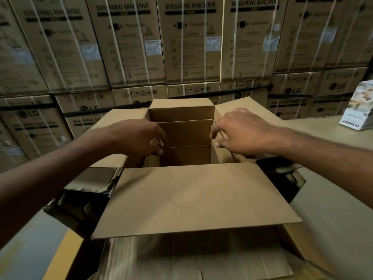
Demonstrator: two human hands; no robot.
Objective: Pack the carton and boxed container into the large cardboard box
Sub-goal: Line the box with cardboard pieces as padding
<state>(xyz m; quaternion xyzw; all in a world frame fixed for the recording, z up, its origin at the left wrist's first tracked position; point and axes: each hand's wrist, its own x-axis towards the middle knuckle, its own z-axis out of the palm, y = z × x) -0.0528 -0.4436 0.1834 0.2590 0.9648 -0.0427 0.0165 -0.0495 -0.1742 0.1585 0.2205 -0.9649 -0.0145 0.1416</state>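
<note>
Biggest thing first: behind the large cardboard box [252,107] rises a wall of stacked shipping boxes [129,43]. You can read WASHING MACHINE across the upper ones and LG on the lower rows. Their small sticker labels are too blurred to make out.

The large cardboard box itself stands open right in front of you, its near flap [191,199] folded out towards you and its side flaps spread. Down in its opening sits what looks like the plain brown carton [185,134], against the far wall.

Your left hand [139,138] is at the left edge of the opening, fingers curled down by the carton's corner. Whether they pinch cardboard, I can't tell. Your right hand [242,132] hovers over the right flap, fingers loose and apart, holding nothing.

Off to the right of the large box, well apart from it, stands the boxed container [358,110]. It is white, with a picture, and BOMBAY reads upside down from here.

My advice: seat that carton flat and square to one wall so room stays beside it. Keep the side flaps pushed outward so they don't fold in. Then go right for the container.
</note>
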